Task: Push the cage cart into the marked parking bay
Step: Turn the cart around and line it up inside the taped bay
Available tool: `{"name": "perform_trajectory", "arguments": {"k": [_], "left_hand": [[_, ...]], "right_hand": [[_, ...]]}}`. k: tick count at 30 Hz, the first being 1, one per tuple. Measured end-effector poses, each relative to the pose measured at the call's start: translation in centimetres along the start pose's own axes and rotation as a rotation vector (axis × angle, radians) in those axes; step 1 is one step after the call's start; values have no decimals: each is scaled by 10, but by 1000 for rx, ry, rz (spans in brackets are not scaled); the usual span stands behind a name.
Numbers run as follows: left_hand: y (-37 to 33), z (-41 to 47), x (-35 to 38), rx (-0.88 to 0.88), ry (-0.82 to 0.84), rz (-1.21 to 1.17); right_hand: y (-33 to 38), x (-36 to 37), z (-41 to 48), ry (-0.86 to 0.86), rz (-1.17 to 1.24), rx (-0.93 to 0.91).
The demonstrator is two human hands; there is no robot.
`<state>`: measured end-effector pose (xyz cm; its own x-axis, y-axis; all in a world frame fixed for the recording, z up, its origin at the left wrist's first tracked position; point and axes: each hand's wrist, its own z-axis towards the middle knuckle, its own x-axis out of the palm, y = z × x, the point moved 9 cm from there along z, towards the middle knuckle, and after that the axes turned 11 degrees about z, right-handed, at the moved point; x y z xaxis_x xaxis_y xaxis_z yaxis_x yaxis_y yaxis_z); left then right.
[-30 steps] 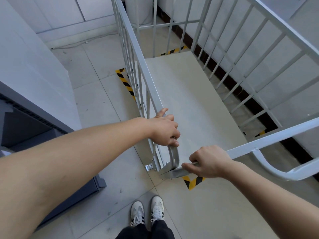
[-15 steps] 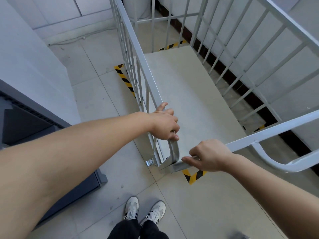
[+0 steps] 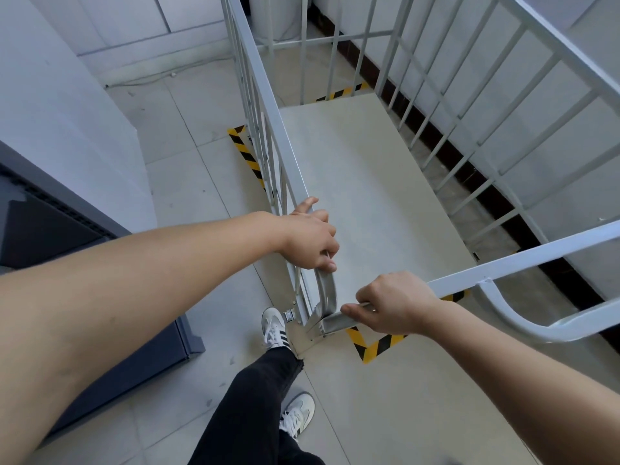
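Observation:
A white metal cage cart [image 3: 268, 105] with barred sides and a pale bare deck fills the middle of the head view. My left hand [image 3: 310, 238] is closed on the top rail of its left side, near the rounded corner. My right hand [image 3: 394, 303] grips the near rail just right of that corner. The parking bay is marked by yellow-and-black striped tape: a strip at the left [image 3: 246, 156], a corner under my right hand [image 3: 372, 345] and a piece at the far end [image 3: 340, 92]. The cart's deck lies between these marks.
A dark grey cabinet [image 3: 110, 330] stands close on the left, against a white wall. A white wall with a black skirting [image 3: 483, 182] runs along the cart's right side. My feet in white sneakers [image 3: 275, 327] are right behind the cart's near-left corner.
I have stepped forward: my left foot is now up beside the cart's near-left corner. The cart has rolled a little deeper between the tape marks. Both hands keep their grip.

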<state>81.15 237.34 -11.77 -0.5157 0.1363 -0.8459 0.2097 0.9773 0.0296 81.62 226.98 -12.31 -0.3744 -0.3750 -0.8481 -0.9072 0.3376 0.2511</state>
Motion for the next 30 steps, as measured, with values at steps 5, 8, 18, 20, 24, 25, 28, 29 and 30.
{"name": "perform_trajectory", "arguments": {"k": [5,8,18,20,24,25,28,29,30], "left_hand": [[0,-1,1,16,1,2],[-1,-1,0,24,-6,15],[0,-2,-1,51,-58,2],[0,-3,-3,57,-56,-13],[0,-2,-1,47,-83,-2],[0,-1,-1,49,-83,-6],[-2,0,0,65,-77,-25],[-1,0,0,66,-77,-25],[-1,0,-1,65,-73,-22]], "right_hand": [[2,-2,0,-6,-7,-23],[2,-1,-1,9,-7,-31],[6,-4,0,1,17,-104],[6,-6,1,14,5,-94],[6,-2,0,31,-18,-87],[5,-2,0,34,-35,-81],[4,-2,-1,45,-61,-57],[5,-3,0,44,-65,-56],[5,-3,0,41,-67,-55]]}}
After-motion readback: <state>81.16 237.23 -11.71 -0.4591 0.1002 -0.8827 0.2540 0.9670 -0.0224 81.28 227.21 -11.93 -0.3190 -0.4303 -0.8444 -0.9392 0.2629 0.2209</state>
